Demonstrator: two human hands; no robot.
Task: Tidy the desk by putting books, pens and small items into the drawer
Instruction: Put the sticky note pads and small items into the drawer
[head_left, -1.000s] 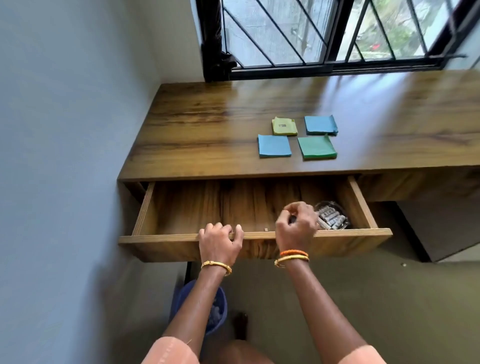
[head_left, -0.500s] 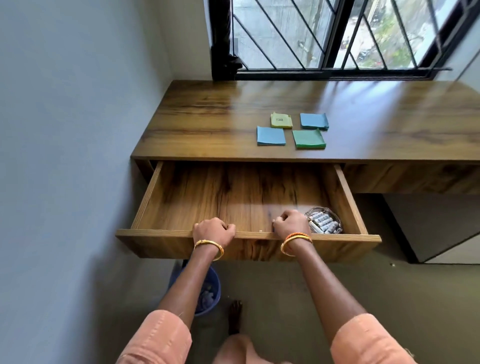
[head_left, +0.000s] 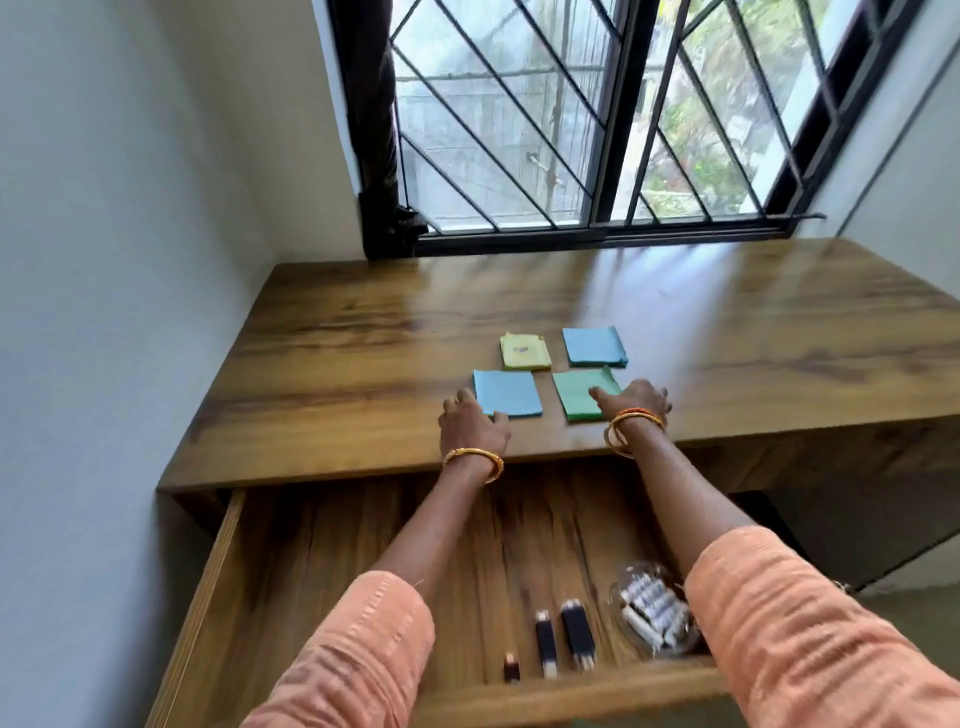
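Four small pads lie on the wooden desk (head_left: 322, 364): a yellow pad (head_left: 524, 352), a far blue pad (head_left: 594, 346), a near blue pad (head_left: 506, 392) and a green pad (head_left: 579, 397). My left hand (head_left: 470, 423) rests at the near blue pad's left edge, its thumb touching the pad's near corner. My right hand (head_left: 636, 397) lies over the green pad's right edge, thumb stretched onto the pad. Below my arms the drawer (head_left: 218, 587) stands open. It holds three small dark items (head_left: 545, 642) and a clear container of small white cylinders (head_left: 652, 610).
A grey wall runs along the desk's left side. A barred window (head_left: 571, 130) stands behind the desk. The drawer's front rail (head_left: 545, 699) lies under my sleeves.
Both hands have left the drawer's front rail and moved up onto the desk, landing on the near blue pad and the green pad. The view has tilted upward.
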